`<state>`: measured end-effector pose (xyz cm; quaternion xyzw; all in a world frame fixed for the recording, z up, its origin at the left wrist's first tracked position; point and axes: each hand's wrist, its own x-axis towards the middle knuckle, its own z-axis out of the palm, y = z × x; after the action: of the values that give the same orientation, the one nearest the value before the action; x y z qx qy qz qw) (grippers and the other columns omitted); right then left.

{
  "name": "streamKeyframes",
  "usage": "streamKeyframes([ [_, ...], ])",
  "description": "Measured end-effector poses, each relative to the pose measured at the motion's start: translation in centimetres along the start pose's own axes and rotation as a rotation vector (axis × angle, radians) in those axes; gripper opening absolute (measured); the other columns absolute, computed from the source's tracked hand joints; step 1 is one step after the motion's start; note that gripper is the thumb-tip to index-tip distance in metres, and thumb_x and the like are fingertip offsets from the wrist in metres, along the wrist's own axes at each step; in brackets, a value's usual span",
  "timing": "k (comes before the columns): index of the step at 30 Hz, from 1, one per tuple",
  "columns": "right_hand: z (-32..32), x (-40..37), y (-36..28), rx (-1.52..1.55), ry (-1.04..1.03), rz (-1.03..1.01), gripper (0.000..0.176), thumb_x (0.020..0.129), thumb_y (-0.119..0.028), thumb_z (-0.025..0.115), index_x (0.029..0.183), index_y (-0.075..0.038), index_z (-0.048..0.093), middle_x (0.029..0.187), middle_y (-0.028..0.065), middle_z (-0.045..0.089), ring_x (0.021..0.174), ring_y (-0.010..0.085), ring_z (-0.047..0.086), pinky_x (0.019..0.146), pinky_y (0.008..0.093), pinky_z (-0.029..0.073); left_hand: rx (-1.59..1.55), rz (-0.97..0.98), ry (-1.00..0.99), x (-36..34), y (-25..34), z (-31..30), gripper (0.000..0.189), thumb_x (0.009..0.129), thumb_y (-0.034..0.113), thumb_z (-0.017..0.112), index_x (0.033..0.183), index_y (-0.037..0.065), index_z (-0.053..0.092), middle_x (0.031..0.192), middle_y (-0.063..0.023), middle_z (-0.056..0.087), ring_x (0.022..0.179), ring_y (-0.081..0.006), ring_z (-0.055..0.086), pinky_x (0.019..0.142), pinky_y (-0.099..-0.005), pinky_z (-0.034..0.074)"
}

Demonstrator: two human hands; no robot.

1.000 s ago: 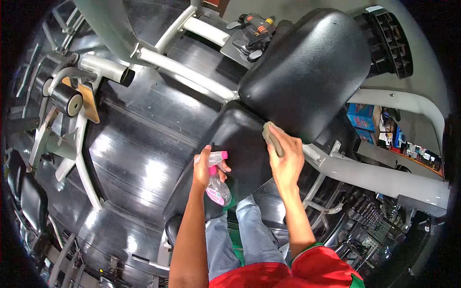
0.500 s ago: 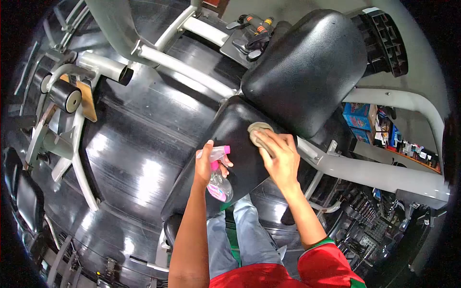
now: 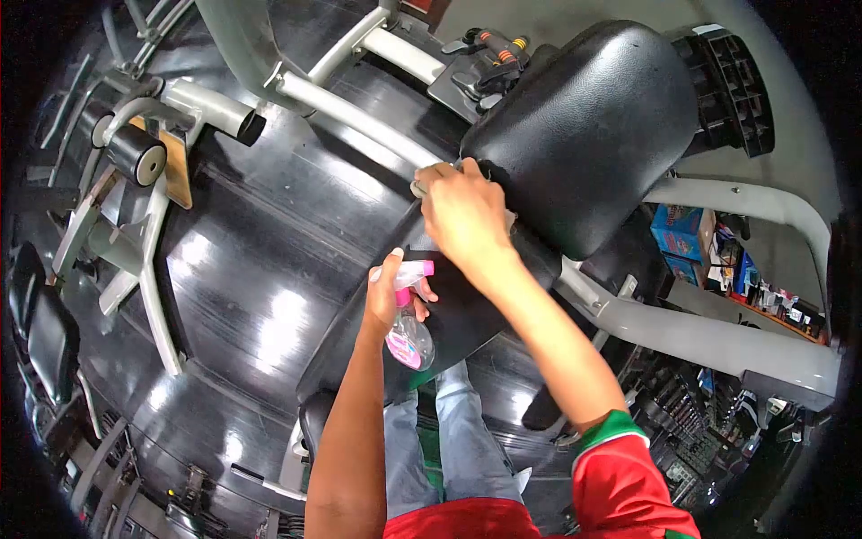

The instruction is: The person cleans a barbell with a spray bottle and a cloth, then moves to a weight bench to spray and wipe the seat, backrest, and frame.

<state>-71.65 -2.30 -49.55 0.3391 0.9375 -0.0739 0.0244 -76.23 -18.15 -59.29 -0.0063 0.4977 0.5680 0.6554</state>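
Note:
A clear spray bottle (image 3: 410, 341) with a pink collar and nozzle is in my left hand (image 3: 388, 292), held upright above the black padded seat (image 3: 350, 337). Near the seat's far end, beside the lower edge of the black backrest (image 3: 588, 126), my right hand (image 3: 462, 211) presses down with bent fingers. A beige cloth (image 3: 418, 187) shows only as a small edge at its fingertips; the hand hides the rest.
A grey frame tube (image 3: 709, 337) runs along the right, with a blue box (image 3: 680, 232) beyond it. Handles with orange bands (image 3: 498, 45) lie behind the seat. Another machine with a round roller (image 3: 136, 154) stands at the left on the dark floor (image 3: 278, 225).
My right hand has moved left and away from me with the cloth, from the middle of the seat to its far edge. My left hand still holds the bottle in nearly the same place.

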Motion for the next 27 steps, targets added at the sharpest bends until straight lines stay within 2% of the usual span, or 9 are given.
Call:
streamKeyframes([
  [4,-1.8,-2.0,2.7,0.225,0.013,-0.209,0.032,0.078,-0.007,0.070,0.110,-0.013,0.072,0.114,0.0013,0.069,0.096,0.0260,0.062,0.077,0.0389,0.057,-0.055,0.017,-0.021,-0.1,0.0,0.0,0.065,0.100,0.052,0.042,0.089,-0.008,0.066,0.064,-0.0197,0.065,0.039,-0.0268,0.057,0.037,-0.0344,0.048],
  [10,-2.8,-3.3,2.9,0.142,-0.088,-0.259,0.035,0.078,-0.007,0.071,0.112,-0.017,0.071,0.117,-0.0034,0.066,0.095,0.0236,0.059,0.076,0.0364,0.058,-0.042,-0.011,-0.032,0.1,-0.3,-0.4,0.064,0.098,0.053,0.042,0.085,-0.005,0.063,0.064,-0.0203,0.065,0.038,-0.0284,0.057,0.041,-0.0377,0.051],
  [14,-1.6,0.6,2.5,0.099,-0.111,-0.244,0.027,0.078,-0.012,0.070,0.104,-0.016,0.073,0.109,-0.0010,0.069,0.093,0.0276,0.062,0.079,0.0422,0.056,-0.081,0.025,-0.040,0.2,-0.4,-0.4,0.063,0.099,0.049,0.045,0.083,-0.008,0.065,0.067,-0.0210,0.066,0.039,-0.0281,0.058,0.038,-0.0362,0.049],
  [15,-1.3,1.5,1.8,0.086,-0.105,-0.248,0.020,0.075,-0.016,0.071,0.093,-0.010,0.075,0.099,0.0062,0.071,0.092,0.0297,0.065,0.080,0.0422,0.055,-0.087,0.024,-0.046,0.2,-0.4,-0.4,0.062,0.099,0.049,0.046,0.083,-0.008,0.065,0.067,-0.0212,0.066,0.040,-0.0281,0.059,0.038,-0.0363,0.050],
  [16,-0.9,2.4,0.8,0.087,-0.107,-0.250,0.020,0.075,-0.016,0.071,0.093,-0.010,0.075,0.099,0.0062,0.071,0.092,0.0297,0.065,0.080,0.0422,0.055,-0.091,0.023,-0.051,0.2,-0.4,-0.5,0.062,0.100,0.049,0.046,0.083,-0.008,0.065,0.067,-0.0214,0.066,0.040,-0.0282,0.059,0.038,-0.0364,0.050],
  [19,0.1,4.2,-2.5,-0.150,-0.281,-0.251,0.016,0.072,-0.016,0.071,0.083,-0.005,0.076,0.088,0.0105,0.072,0.091,0.0282,0.068,0.078,0.0395,0.056,-0.095,0.047,-0.045,0.3,-0.6,-0.5,0.061,0.100,0.047,0.047,0.083,-0.009,0.065,0.067,-0.0214,0.067,0.040,-0.0283,0.059,0.038,-0.0364,0.050],
  [21,0.4,4.6,-3.6,-0.324,-0.532,-0.448,0.013,0.071,-0.014,0.070,0.076,-0.002,0.075,0.082,0.0119,0.072,0.091,0.0266,0.069,0.077,0.0384,0.056,-0.097,0.056,-0.045,0.3,-0.8,-0.5,0.061,0.100,0.047,0.047,0.083,-0.009,0.065,0.067,-0.0212,0.067,0.040,-0.0282,0.059,0.038,-0.0363,0.050],
  [24,1.6,3.4,-1.5,-0.263,-0.321,-0.582,0.009,0.070,-0.013,0.071,0.075,-0.008,0.076,0.083,0.0080,0.072,0.090,0.0258,0.069,0.076,0.0395,0.056,-0.092,0.059,-0.048,0.2,-0.7,-0.6,0.058,0.100,0.045,0.049,0.084,-0.009,0.066,0.067,-0.0206,0.067,0.041,-0.0279,0.060,0.038,-0.0360,0.050],
  [27,-0.7,1.1,2.5,0.111,-0.318,-0.592,0.025,0.073,-0.015,0.076,0.098,-0.017,0.076,0.100,-0.0018,0.070,0.095,0.0246,0.065,0.079,0.0404,0.056,-0.112,0.057,-0.048,0.1,-0.7,-0.3,0.056,0.100,0.044,0.051,0.085,-0.008,0.066,0.067,-0.0199,0.067,0.041,-0.0276,0.060,0.038,-0.0353,0.050],
])
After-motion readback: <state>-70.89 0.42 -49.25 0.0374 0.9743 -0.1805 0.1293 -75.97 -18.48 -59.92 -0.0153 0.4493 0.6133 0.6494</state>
